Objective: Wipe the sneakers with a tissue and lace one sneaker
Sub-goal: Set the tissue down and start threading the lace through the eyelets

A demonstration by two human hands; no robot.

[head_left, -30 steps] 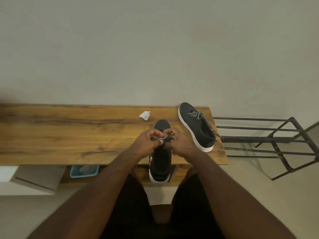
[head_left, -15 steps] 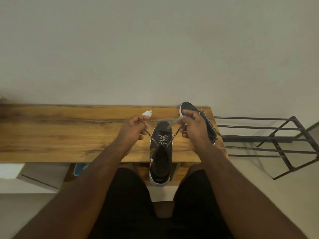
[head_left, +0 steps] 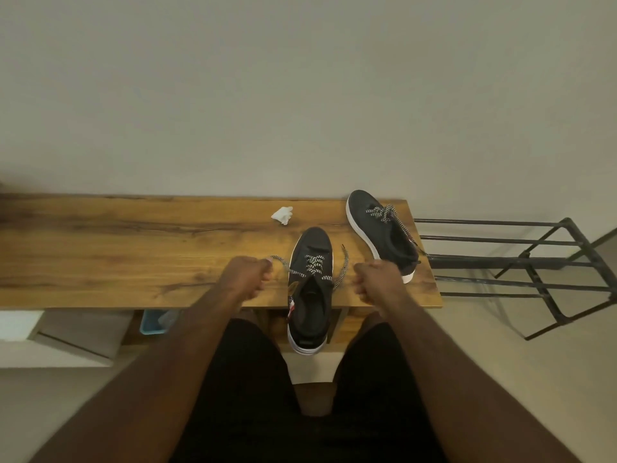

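Now both fists, left hand (head_left: pixel 248 277) and right hand (head_left: pixel 375 279), each grasping a striped lace end, flank the black knit sneaker (head_left: pixel 310 289) overhanging the wooden bench's (head_left: pixel 133 255) near edge, toe pointing away.

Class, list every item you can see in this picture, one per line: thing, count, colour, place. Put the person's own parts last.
near sneaker: 1, black with white sole, table front edge, heel overhanging
far sneaker: 1, black with white sole, table's right end
lace: 1, black-and-white, through near sneaker, an end in each hand
tissue: 1, white, crumpled, table near wall
table: 1, brown wood, against wall
rack: 1, black metal, right of table
tub: 1, blue, under table
left hand: 1, grips lace end
right hand: 1, grips lace end
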